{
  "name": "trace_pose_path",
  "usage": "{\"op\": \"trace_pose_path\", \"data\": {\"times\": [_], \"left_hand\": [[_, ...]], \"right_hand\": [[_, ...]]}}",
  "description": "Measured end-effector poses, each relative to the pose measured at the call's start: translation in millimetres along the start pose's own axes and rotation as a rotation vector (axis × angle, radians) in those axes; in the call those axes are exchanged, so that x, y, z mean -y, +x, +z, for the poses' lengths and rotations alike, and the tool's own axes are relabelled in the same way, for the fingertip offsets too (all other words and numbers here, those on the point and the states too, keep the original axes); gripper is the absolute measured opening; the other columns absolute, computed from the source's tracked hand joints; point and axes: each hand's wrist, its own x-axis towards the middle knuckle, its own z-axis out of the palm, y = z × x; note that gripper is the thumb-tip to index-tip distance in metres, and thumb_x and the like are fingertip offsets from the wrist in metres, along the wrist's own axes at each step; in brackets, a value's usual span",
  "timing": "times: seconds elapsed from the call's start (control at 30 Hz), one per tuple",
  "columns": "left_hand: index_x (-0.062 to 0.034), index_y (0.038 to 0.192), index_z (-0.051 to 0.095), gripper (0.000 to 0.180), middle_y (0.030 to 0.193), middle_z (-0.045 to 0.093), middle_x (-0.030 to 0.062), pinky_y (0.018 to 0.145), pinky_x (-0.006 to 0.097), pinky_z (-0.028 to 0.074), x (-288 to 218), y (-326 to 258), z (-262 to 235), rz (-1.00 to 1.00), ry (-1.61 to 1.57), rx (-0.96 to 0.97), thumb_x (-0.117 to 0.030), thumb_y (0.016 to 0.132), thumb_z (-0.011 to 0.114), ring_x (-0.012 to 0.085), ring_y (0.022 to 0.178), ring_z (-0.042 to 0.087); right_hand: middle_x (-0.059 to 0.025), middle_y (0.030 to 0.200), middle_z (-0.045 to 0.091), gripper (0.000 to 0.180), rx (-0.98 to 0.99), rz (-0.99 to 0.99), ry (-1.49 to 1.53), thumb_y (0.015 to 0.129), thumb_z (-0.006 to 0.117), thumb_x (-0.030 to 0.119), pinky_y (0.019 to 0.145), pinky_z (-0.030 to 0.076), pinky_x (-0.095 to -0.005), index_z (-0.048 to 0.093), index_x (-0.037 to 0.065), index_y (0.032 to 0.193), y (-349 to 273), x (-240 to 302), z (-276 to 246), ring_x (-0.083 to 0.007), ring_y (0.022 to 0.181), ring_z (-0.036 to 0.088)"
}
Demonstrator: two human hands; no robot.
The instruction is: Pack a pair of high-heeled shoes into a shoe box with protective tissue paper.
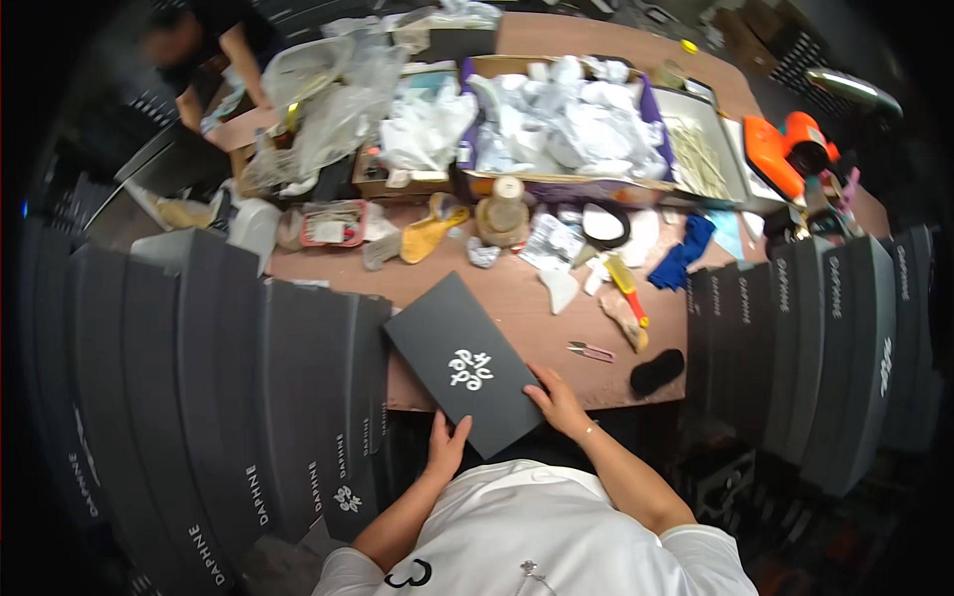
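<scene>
A flat black box lid [465,364] with a white emblem lies slanted at the near edge of the brown worktable [517,298]. My left hand [446,447] grips its near corner from below. On the lid's right edge my right hand [558,401] rests with fingers spread. Both hands hold the lid at the table's edge, just above my white top.
Rows of black boxes [248,397] stand stacked on the left and more black boxes [825,338] on the right. Small snips [592,351], a yellow-handled tool [626,288], a twine spool [505,211], a carton of white paper [566,124] and plastic bags [338,99] crowd the table. Another person [214,50] works at the far left.
</scene>
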Motion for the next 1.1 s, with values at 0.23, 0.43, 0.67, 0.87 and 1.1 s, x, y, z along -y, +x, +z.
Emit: {"op": "trace_pose_path", "data": {"times": [0.23,0.43,0.67,0.87,1.1], "left_hand": [[0.0027,0.127,0.051,0.047,0.128,0.049,0.0239,0.099,0.043,0.039,-162,118,-8,0.618,0.46,-0.256,-0.015,0.086,0.066,0.0405,0.117,0.048],[-0.0026,0.12,0.056,0.053,0.12,0.051,0.0186,0.096,0.05,0.036,-179,302,5,0.527,0.873,-0.411,-0.032,0.079,0.072,0.0344,0.118,0.042],[-0.0057,0.085,0.056,0.022,0.088,0.056,0.0106,0.081,0.045,0.04,-174,323,3,0.936,0.699,-0.389,-0.012,0.069,0.069,0.0335,0.089,0.053],[-0.0044,0.084,0.055,0.027,0.101,0.059,0.013,0.079,0.041,0.047,-205,127,49,1.055,0.538,-0.016,-0.003,0.063,0.072,0.0342,0.093,0.057],[-0.0003,0.104,0.063,0.032,0.114,0.059,0.0151,0.091,0.036,0.047,-164,42,3,0.701,0.251,0.141,-0.008,0.075,0.073,0.0299,0.105,0.059]], "right_hand": [[-0.0255,0.116,0.056,0.044,0.081,0.099,-0.02,0.09,0.062,0.018,0.093,0.043,-0.0399,0.05,-0.001,0.127,5,6,-14,-0.0403,0.109,0.054],[-0.0258,0.118,0.056,0.047,0.103,0.108,-0.062,0.089,0.063,0.023,0.095,0.043,-0.0405,0.05,-0.001,0.128,1,3,-13,-0.0405,0.11,0.054],[-0.0243,0.126,0.052,0.056,-0.045,0.001,-0.064,0.085,0.069,0.027,0.099,0.041,-0.0405,0.049,-0.001,0.129,6,39,-27,-0.039,0.117,0.051],[-0.0141,0.142,0.039,0.076,-0.105,0.012,0.549,0.089,0.066,0.026,0.107,0.033,-0.0356,0.023,0.002,0.148,75,72,-10,-0.0243,0.134,0.035],[-0.0078,0.126,0.051,0.045,-0.157,0.211,1.016,0.1,0.045,0.023,0.096,0.04,-0.0299,0.038,0.003,0.14,41,55,2,-0.0153,0.111,0.05]]}}
